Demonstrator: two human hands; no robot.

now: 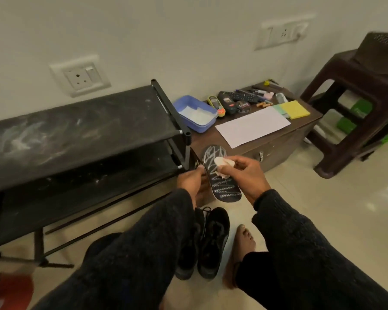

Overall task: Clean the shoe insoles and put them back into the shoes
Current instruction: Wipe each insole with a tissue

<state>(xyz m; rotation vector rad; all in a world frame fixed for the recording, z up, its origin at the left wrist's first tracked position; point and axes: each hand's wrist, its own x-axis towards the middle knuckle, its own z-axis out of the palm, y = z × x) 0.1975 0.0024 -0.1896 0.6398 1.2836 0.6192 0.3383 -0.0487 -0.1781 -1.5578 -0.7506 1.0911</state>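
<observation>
One insole [220, 175] between left hand [192, 179] fingers, one white wipe [222, 163] pinched in right hand [248, 173], above two black shoes [213, 240].

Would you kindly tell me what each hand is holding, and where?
The left hand grips the black insole by its left edge, mid-length. The right hand pinches a white wipe against the insole.

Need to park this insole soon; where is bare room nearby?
The dusty black rack top is bare. The white paper sheet on the brown cabinet is free; behind it, remotes and blue tub crowd. Floor tiles right of black shoes.
</observation>
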